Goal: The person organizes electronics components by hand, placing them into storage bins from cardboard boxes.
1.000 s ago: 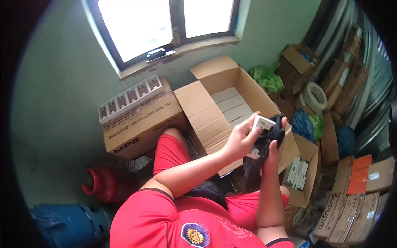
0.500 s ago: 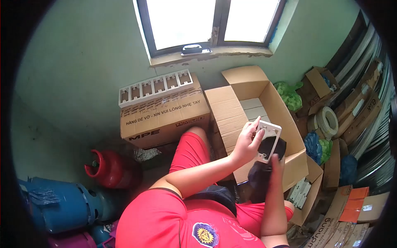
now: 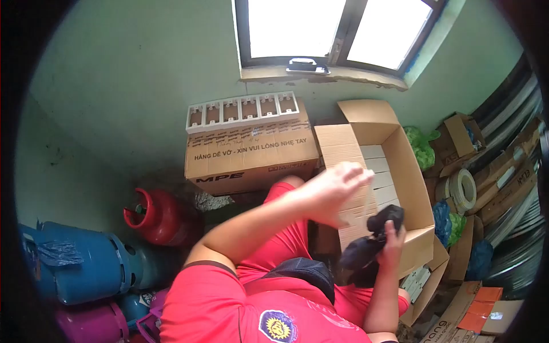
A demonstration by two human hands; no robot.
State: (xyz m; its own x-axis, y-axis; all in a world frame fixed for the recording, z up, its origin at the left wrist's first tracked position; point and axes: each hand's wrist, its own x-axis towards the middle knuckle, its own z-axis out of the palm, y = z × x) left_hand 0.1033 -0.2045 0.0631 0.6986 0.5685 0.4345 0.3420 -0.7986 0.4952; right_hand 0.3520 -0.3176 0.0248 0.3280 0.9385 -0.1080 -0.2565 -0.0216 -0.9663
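Centre: left hand (image 3: 337, 191), blurred, beside thin pale strip (image 3: 369, 191); cannot tell whether fingers grip it | Right of centre: right hand (image 3: 393, 244), fingers clamped on limp black cloth bundle (image 3: 365, 250) | Risk: loosely hanging lower end could drag the bundle free.

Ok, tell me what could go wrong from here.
The row of white frames sits on top of the MPE carton, with a knee close to its front; a bump could perhaps knock the row off. The dark cloth in the right hand is near the open carton and might catch on a flap. The left hand is blurred: its grip is unclear, and anything in it could slip.
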